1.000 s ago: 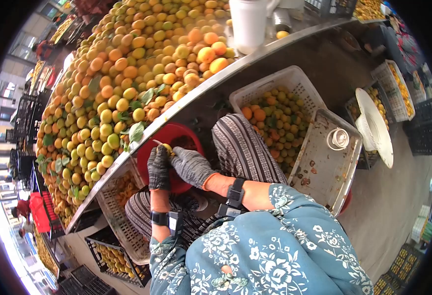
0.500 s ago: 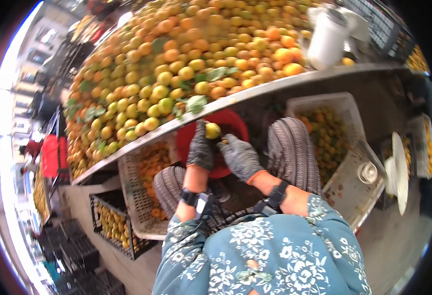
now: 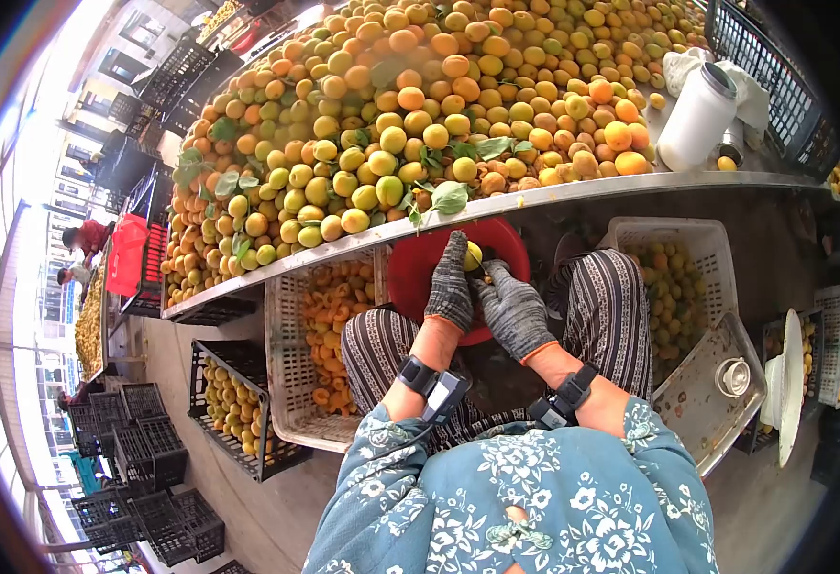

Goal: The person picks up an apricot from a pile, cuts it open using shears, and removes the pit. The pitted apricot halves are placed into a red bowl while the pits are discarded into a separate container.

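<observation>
My left hand (image 3: 451, 289), in a grey knit glove, is closed around a yellow-green apricot (image 3: 474, 255). Close beside it, my gloved right hand (image 3: 514, 311) has its fingers curled at the fruit's lower side. A small dark item shows by the right fingertips, too hidden to name. Both hands are above a red basin (image 3: 408, 273) between my knees. Just beyond, a large heap of apricots (image 3: 363, 163) with some green leaves covers a metal-edged table (image 3: 535, 197).
Left of my knees are a pale crate (image 3: 286, 383) of opened orange fruit and a black crate (image 3: 265, 430) of apricots. On the right stand a white crate (image 3: 717, 244) of fruit, a tilted tray (image 3: 697, 411) and a hat (image 3: 791, 392). A white jar (image 3: 697, 115) tops the table.
The camera view has shifted, so the scene sits lower and further right. The apricot stays in my left hand, now more covered by the fingers, with my right hand closer against it.
</observation>
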Tool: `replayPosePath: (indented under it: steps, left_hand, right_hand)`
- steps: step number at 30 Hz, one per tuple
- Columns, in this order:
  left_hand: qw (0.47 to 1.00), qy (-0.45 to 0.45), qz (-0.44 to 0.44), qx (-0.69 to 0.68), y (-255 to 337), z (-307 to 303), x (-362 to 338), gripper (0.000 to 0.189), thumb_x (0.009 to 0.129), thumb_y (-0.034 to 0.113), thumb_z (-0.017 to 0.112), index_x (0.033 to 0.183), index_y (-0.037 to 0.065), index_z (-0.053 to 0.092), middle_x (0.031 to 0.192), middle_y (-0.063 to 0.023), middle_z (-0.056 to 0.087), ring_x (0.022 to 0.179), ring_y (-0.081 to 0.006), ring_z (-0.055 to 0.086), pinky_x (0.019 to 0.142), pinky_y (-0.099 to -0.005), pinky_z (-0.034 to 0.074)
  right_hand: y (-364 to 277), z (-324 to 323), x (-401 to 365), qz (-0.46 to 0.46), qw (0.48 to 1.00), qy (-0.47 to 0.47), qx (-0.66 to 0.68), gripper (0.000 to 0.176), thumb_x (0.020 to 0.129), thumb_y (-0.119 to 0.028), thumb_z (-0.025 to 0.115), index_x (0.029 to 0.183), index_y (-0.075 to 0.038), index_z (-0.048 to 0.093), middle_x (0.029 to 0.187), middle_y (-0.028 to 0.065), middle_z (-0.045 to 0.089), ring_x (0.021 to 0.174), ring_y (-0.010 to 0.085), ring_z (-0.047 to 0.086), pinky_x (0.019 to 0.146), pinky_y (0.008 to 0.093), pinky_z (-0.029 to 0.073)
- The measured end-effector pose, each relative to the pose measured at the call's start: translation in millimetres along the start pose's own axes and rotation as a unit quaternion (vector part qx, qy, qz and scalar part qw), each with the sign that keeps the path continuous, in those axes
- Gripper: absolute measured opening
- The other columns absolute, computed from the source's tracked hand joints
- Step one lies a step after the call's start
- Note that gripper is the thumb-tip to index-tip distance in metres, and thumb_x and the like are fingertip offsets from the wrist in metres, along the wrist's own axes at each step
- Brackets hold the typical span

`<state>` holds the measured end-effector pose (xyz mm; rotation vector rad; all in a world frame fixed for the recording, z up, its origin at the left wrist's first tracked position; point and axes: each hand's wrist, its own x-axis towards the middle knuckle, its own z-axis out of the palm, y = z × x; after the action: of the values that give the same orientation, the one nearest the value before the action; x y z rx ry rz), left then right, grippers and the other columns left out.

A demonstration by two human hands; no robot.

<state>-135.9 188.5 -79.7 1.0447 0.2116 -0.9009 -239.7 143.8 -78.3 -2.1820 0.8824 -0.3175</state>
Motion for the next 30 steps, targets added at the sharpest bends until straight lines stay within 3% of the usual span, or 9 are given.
replayPosePath:
  steps: [3,8,12,14,17,18,20,28,30]
  left_hand:
    - [0.998,-0.029,-0.047,-0.040,-1.5,-1.9,1.8,0.029,0.086,0.042,0.066,0.092,0.013,0.063,0.080,-0.0037,0.064,0.069,-0.0186,0.061,0.062,-0.0317,0.052]
    - [0.995,-0.065,-0.063,-0.044,-4.4,-4.5,5.0,0.028,0.088,0.041,0.063,0.090,0.013,0.063,0.078,-0.0047,0.064,0.067,-0.0194,0.061,0.061,-0.0333,0.053]
    - [0.997,-0.040,-0.032,-0.050,-7.0,-1.3,5.5,0.029,0.088,0.041,0.062,0.089,0.013,0.063,0.077,-0.0050,0.064,0.065,-0.0200,0.062,0.061,-0.0340,0.053]
    - [0.999,-0.033,-0.022,-0.024,-2.0,1.5,-3.2,0.029,0.089,0.041,0.062,0.091,0.012,0.063,0.079,-0.0045,0.064,0.068,-0.0187,0.062,0.064,-0.0338,0.053]
    - [0.996,-0.067,-0.048,-0.023,0.0,-10.1,5.3,0.028,0.090,0.037,0.061,0.095,0.009,0.063,0.085,-0.0048,0.065,0.076,-0.0180,0.062,0.071,-0.0331,0.053]
    - [0.996,-0.067,-0.045,-0.023,5.6,-9.3,1.8,0.028,0.090,0.037,0.061,0.095,0.009,0.063,0.085,-0.0048,0.065,0.076,-0.0180,0.062,0.071,-0.0331,0.053]
    - [0.984,-0.175,0.009,0.025,15.1,-9.2,-6.3,0.030,0.092,0.032,0.061,0.105,0.005,0.063,0.095,-0.0073,0.067,0.084,-0.0187,0.062,0.079,-0.0317,0.052]
    - [0.974,-0.223,0.032,0.011,18.5,-18.3,9.1,0.032,0.093,0.022,0.060,0.117,0.003,0.058,0.106,-0.0111,0.064,0.092,-0.0223,0.062,0.086,-0.0328,0.052]
    - [0.950,-0.215,0.076,0.215,24.0,-15.7,4.7,0.031,0.095,0.021,0.057,0.119,0.003,0.056,0.104,-0.0106,0.064,0.092,-0.0212,0.062,0.086,-0.0311,0.051]
  right_hand:
    - [2.7,9.7,-2.7,-0.001,0.991,0.041,0.130,0.031,0.091,-0.029,0.055,0.108,-0.004,0.059,0.082,0.0232,0.065,0.079,0.0407,0.063,0.071,0.0465,0.050]
    - [2.0,10.8,-2.6,0.089,0.920,-0.027,0.382,0.031,0.091,-0.021,0.058,0.108,0.005,0.058,0.094,0.0245,0.064,0.089,0.0355,0.063,0.078,0.0386,0.049]
    - [8.4,12.9,-1.2,0.083,0.919,-0.022,0.385,0.030,0.090,-0.024,0.058,0.108,0.000,0.060,0.090,0.0246,0.064,0.085,0.0367,0.064,0.075,0.0406,0.050]
    - [-1.1,-7.0,-3.0,-0.002,0.997,0.026,0.066,0.029,0.089,-0.028,0.057,0.109,-0.006,0.061,0.081,0.0236,0.064,0.077,0.0387,0.063,0.069,0.0449,0.050]
    - [-5.3,-15.2,-0.9,0.001,1.000,-0.005,0.000,0.034,0.088,-0.026,0.059,0.115,-0.005,0.058,0.084,0.0254,0.063,0.079,0.0417,0.062,0.066,0.0475,0.049]
    - [-2.6,-13.7,-1.5,-0.001,1.000,-0.005,0.000,0.034,0.088,-0.026,0.059,0.115,-0.005,0.058,0.084,0.0254,0.063,0.079,0.0417,0.062,0.066,0.0475,0.049]
    - [5.5,-8.1,-4.9,-0.016,0.998,0.021,0.051,0.032,0.088,-0.026,0.060,0.111,-0.003,0.059,0.082,0.0251,0.063,0.078,0.0421,0.062,0.065,0.0472,0.049]
    - [-4.8,-13.2,-3.1,-0.003,0.994,0.038,0.105,0.031,0.089,-0.021,0.060,0.111,0.000,0.060,0.086,0.0258,0.063,0.081,0.0421,0.062,0.067,0.0445,0.049]
    - [-3.6,-10.1,-1.4,-0.012,0.991,0.039,0.124,0.031,0.089,-0.020,0.060,0.113,0.000,0.060,0.087,0.0256,0.064,0.082,0.0419,0.062,0.068,0.0439,0.049]
